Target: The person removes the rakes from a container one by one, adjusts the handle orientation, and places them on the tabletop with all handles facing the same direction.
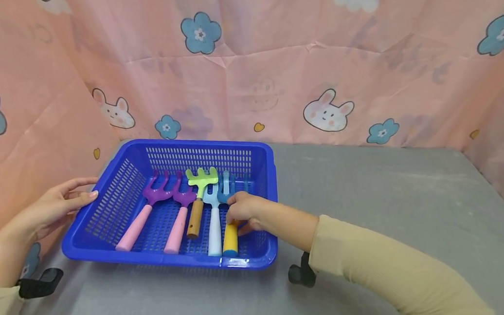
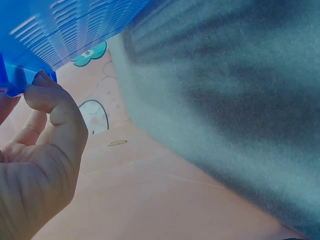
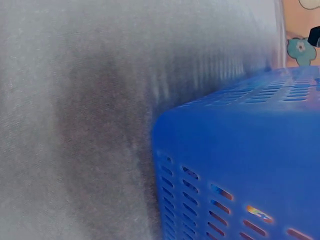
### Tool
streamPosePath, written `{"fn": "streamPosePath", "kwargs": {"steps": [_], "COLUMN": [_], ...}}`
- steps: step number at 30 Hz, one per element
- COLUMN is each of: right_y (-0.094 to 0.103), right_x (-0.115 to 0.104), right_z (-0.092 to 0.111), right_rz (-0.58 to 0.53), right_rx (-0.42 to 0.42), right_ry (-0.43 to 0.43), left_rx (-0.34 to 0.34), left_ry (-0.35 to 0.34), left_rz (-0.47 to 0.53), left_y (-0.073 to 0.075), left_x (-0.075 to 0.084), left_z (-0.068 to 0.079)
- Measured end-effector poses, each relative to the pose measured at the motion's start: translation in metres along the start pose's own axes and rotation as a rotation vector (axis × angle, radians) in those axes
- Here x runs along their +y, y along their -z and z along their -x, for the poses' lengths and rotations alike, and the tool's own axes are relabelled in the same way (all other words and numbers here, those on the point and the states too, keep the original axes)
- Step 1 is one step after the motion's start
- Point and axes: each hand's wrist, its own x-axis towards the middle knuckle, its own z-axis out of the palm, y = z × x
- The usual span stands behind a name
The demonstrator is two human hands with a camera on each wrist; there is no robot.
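A blue plastic basket (image 1: 154,261) holds several small garden hand tools. My left hand (image 1: 55,208) pinches its left rim between thumb and fingers, which the left wrist view shows from below. Inside at the right, my right hand (image 1: 250,211) grips a blue garden fork by its yellow handle (image 1: 230,238); the fingers partly cover it. Beside it lie a light-blue fork (image 1: 214,228), a green hand rake (image 1: 196,215) with a wooden handle, and two purple forks with pink handles (image 1: 136,227), (image 1: 177,231). The right wrist view shows only the basket's outside, with the right hand hidden.
The basket stands on a grey tabletop (image 1: 369,208). A pink cloth (image 1: 272,68) printed with rabbits, flowers and clouds hangs behind and along both sides. The basket's left end is close to the cloth on that side.
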Motion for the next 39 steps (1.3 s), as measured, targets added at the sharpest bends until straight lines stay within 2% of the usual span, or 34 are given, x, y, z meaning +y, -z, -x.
{"fn": "streamPosePath", "kwargs": {"steps": [6, 17, 25, 39], "right_y": [0.0011, 0.0021, 0.002, 0.0055], "right_x": [0.0, -0.0023, -0.0017, -0.0054], "right_z": [-0.0008, 0.0013, 0.0007, 0.0038], "right_rz": [-0.05, -0.077, -0.105, -0.145], "right_rx": [-0.029, -0.042, -0.066, -0.092], "right_ry": [0.021, 0.024, 0.034, 0.098], "left_rx": [-0.007, -0.014, 0.003, -0.009], "left_ry": [0.005, 0.031, 0.023, 0.024], "left_rz": [0.021, 0.033, 0.004, 0.027], "left_y": [-0.0001, 0.0005, -0.0005, 0.0012], "left_x": [0.0, 0.0017, 0.0015, -0.0007], "left_z": [-0.0003, -0.0007, -0.0012, -0.0012]}}
